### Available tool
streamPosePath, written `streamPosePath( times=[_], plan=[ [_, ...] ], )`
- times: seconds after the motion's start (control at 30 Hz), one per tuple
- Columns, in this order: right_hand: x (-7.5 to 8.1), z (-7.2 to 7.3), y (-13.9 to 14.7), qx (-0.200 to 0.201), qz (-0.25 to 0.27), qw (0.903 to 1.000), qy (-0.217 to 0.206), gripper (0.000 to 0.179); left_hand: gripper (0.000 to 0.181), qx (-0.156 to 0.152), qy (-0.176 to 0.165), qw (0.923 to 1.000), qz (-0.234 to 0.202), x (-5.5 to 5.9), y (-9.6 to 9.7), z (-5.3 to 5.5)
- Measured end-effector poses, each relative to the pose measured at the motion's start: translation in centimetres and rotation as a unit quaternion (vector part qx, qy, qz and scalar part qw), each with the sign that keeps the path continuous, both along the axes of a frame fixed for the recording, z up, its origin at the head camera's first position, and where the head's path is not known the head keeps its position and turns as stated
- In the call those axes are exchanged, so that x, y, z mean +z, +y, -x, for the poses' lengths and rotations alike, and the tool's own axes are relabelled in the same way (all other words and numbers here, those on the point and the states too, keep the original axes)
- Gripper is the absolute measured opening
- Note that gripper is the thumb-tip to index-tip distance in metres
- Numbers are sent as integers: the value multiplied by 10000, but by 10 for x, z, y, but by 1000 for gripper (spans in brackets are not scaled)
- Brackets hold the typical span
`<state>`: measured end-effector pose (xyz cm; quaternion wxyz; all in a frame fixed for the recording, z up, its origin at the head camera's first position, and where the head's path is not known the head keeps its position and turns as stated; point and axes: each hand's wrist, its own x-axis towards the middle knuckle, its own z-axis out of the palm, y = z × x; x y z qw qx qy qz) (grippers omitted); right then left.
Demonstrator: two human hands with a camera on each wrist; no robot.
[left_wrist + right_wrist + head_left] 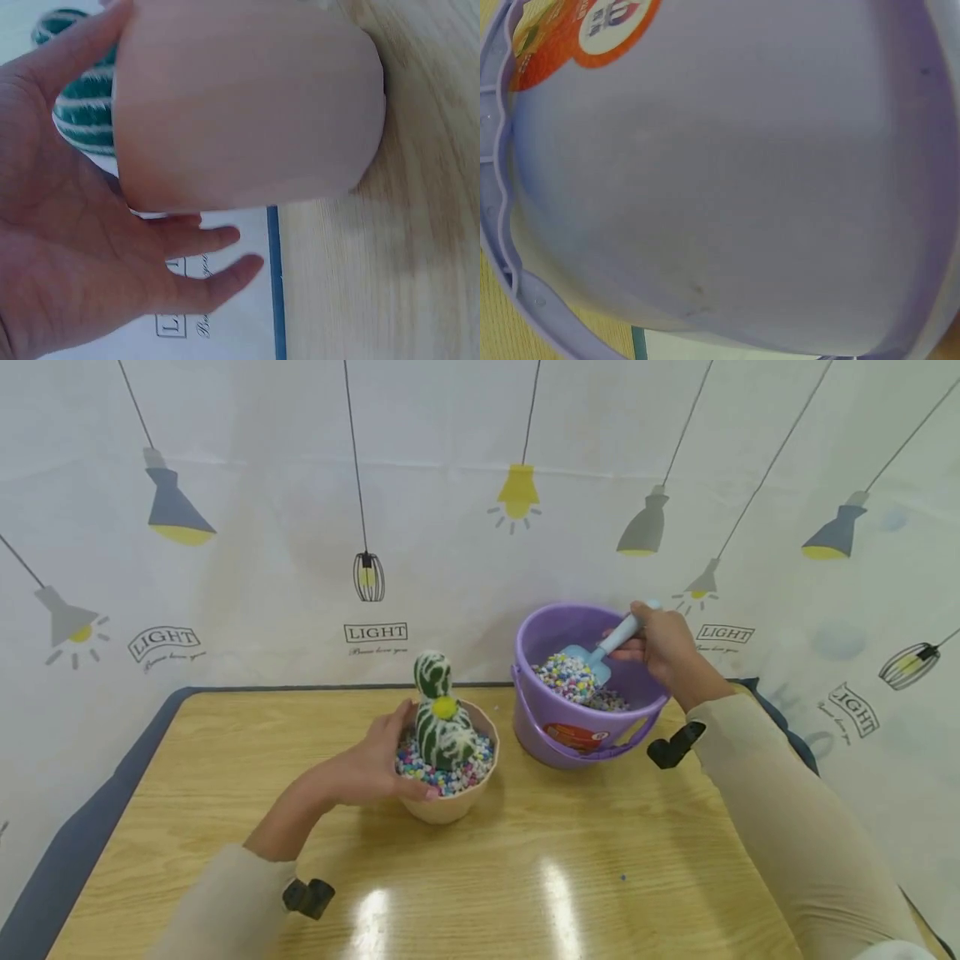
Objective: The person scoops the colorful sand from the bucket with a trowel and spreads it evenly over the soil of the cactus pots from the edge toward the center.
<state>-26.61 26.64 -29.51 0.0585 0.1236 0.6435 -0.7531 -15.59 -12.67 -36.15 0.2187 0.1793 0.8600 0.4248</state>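
My left hand (363, 768) holds the rim of a pale peach flowerpot (438, 812), thumb at the near side. A striped green-and-white toy cactus (435, 735) with a yellow flower stands in it among multicoloured pebbles (471, 774). In the left wrist view, the pot wall (255, 112) lies against the hand (75, 232), with some fingers spread past it. My right hand (663, 647) grips the handle of a light-blue scoop (621, 633) inside a purple bucket (528, 739). Pebbles (564, 677) heap over the scoop's blade. The bucket wall (727, 172) fills the right wrist view, hiding the hand.
Both containers stand on a wooden table (480, 877), near its back edge. The bucket's handle (633, 739) hangs down in front. Behind rises a white cloth (270, 527) printed with lamps. A tiny blue pebble (622, 877) lies on the tabletop at the front right.
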Motion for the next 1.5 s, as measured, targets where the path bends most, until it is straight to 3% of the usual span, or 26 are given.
streamPosePath(
  times=[0.1, 0.2, 0.33, 0.67, 0.97, 1.27, 1.5],
  plan=[
    [2, -2, 2, -136, 78, 9999, -3, 35, 128, 490, 183, 9980, 360, 2, 12, -12],
    [4, -4, 3, -254, 148, 9996, 31, 22, 135, 1018, 482, 9902, 828, -1, 25, -19],
    [6, -8, 5, -357, 362, 9987, 2, 21, 139, 1269, 687, 9837, 1076, -1, 31, -23],
    [13, -16, 4, -709, 1190, 9902, -170, 18, 137, 691, 555, 9931, 769, 2, 18, -10],
    [17, -34, 2, -741, 1938, 9780, -236, 36, 133, 153, 162, 9984, 511, 8, 6, 1],
    [18, -53, -6, -663, 2633, 9619, -336, 36, 134, -64, 47, 9986, 514, 10, -1, 9],
    [15, -71, -9, -808, 2830, 9555, -207, 32, 134, -62, 67, 9994, 343, 7, -3, 10]
  ],
)
